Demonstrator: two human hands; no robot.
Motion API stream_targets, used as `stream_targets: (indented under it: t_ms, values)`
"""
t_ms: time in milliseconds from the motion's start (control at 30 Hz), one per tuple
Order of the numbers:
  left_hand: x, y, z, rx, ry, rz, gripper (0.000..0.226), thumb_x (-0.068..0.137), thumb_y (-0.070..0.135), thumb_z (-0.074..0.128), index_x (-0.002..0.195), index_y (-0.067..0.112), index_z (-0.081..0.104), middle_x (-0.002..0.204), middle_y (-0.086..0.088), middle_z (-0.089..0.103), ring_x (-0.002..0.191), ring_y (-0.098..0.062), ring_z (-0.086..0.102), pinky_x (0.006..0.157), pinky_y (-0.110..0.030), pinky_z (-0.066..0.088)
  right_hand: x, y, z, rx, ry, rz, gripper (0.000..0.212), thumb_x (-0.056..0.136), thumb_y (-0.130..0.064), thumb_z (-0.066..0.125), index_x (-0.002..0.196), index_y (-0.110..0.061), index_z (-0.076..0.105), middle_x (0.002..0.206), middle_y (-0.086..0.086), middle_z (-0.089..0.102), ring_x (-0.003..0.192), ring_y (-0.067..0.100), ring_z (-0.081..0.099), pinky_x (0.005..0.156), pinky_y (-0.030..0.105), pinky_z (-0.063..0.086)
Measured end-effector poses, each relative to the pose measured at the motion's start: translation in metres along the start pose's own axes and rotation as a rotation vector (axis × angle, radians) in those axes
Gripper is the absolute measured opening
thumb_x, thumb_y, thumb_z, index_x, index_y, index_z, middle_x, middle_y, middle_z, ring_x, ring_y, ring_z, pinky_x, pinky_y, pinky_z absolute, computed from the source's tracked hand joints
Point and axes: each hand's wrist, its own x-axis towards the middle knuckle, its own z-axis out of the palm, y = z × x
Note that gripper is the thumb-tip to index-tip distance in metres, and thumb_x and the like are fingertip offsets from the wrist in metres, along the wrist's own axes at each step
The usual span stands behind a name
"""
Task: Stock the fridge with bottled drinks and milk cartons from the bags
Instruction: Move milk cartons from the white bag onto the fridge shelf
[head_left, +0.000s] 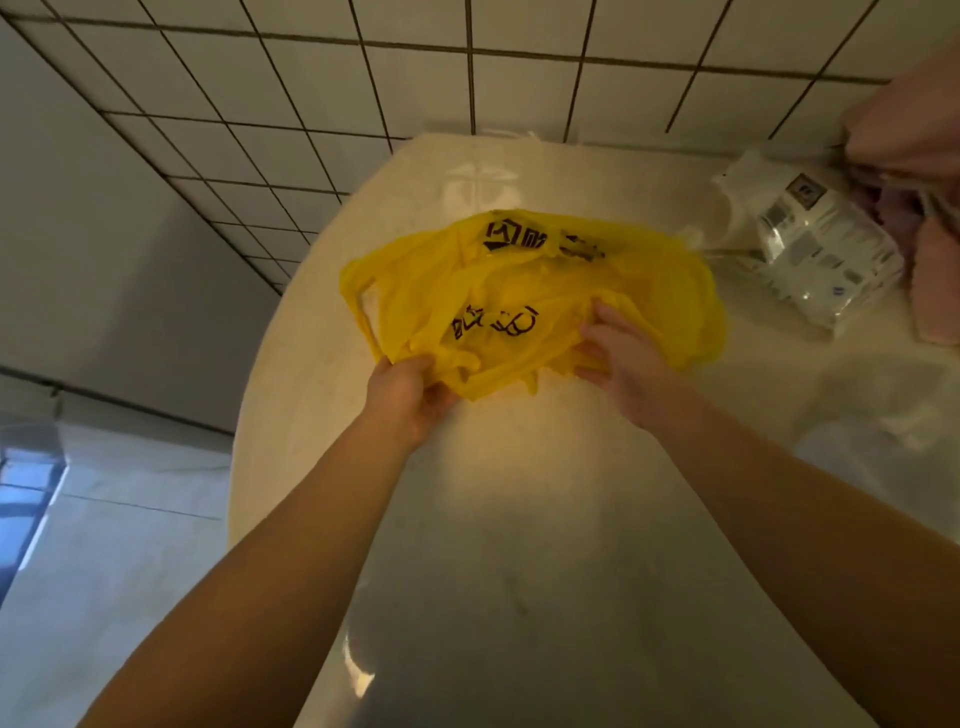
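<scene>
Both arms reach out over the pale counter (519, 493), and everything is happening at the yellow bag (519, 291). It lies near the middle of the counter towards the back, limp and crumpled, with black print showing on top in two places. One handle loop sticks out on its left side.

The left hand (410, 395) is at the bag's near left corner, fingers curled in and bunching the plastic in a firm grasp. The right hand (623, 358) is at the near right edge, back of the hand up, with its fingers (597, 358) tucked into the folds and gripping the plastic as well. So each hand has a hold on the bag, and a slack stretch of its near edge runs between them. Whether anything sits inside cannot be told, as the folds hide it.

Over on the right, just beyond the bag's far right corner, a white packet (826, 260) covered in printed labels lies tilted on the counter. A pink cloth (935, 291) touches it along the frame's right edge. Nearer the person on that side is a see-through bag (883, 410), blurred and crumpled, apart from the yellow one.

Behind it all rises the tiled wall (415, 78), white squares with dark grout. The grey floor (130, 519) shows down on the left.
</scene>
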Motion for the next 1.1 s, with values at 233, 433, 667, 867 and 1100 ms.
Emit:
stream_targets:
  t_ms: [233, 433, 667, 867, 1100]
  values:
    - [0.07, 0.081, 0.062, -0.049, -0.066, 0.137, 0.047, 0.094, -0.002, 0.045, 0.136, 0.017, 0.05, 0.117, -0.014, 0.065, 0.083, -0.027, 0.068, 0.057, -0.038, 0.06, 0.091, -0.099, 0.045, -0.159, -0.018, -0.175, 0.056, 0.093, -0.023, 0.061, 0.145, -0.028, 0.043, 0.14, -0.005, 0.053, 0.123, 0.018, 0.051, 0.1, 0.043, 0.038]
    - [0.09, 0.117, 0.09, -0.031, -0.068, 0.226, 0.046, 0.093, -0.001, 0.049, 0.134, 0.021, 0.051, 0.12, -0.009, 0.064, 0.101, -0.028, 0.066, 0.064, -0.036, 0.059, 0.131, -0.134, 0.056, -0.229, -0.022, -0.167, 0.065, 0.084, -0.033, 0.066, 0.144, -0.031, 0.043, 0.14, -0.002, 0.051, 0.125, 0.024, 0.05, 0.1, 0.047, 0.042]
    - [0.046, 0.095, 0.066, 0.321, 0.061, 0.311, 0.053, 0.094, 0.026, 0.062, 0.14, 0.031, 0.037, 0.127, 0.002, 0.048, 0.107, -0.023, 0.055, 0.084, -0.038, 0.051, 0.083, -0.107, 0.039, -0.132, 0.002, -0.01, 0.059, 0.096, -0.018, 0.058, 0.149, -0.026, 0.033, 0.136, 0.004, 0.051, 0.118, 0.03, 0.054, 0.089, 0.047, 0.046]
    - [-0.031, 0.037, 0.034, 0.555, -0.005, 0.366, 0.065, 0.093, 0.037, 0.064, 0.15, 0.029, 0.035, 0.147, -0.001, 0.046, 0.126, -0.021, 0.051, 0.104, -0.045, 0.047, -0.011, -0.082, 0.005, -0.079, -0.039, -0.025, 0.049, 0.095, -0.015, 0.058, 0.143, -0.021, 0.045, 0.131, 0.003, 0.055, 0.121, 0.031, 0.053, 0.093, 0.048, 0.045]
    - [-0.127, -0.041, 0.011, 0.962, -0.22, 0.503, 0.049, 0.096, 0.042, 0.059, 0.143, 0.031, 0.048, 0.148, 0.007, 0.046, 0.13, -0.018, 0.049, 0.103, -0.035, 0.044, -0.126, -0.02, -0.058, -0.267, -0.002, -0.142, 0.046, 0.095, -0.019, 0.06, 0.14, -0.026, 0.049, 0.136, 0.0, 0.054, 0.121, 0.019, 0.052, 0.103, 0.046, 0.043]
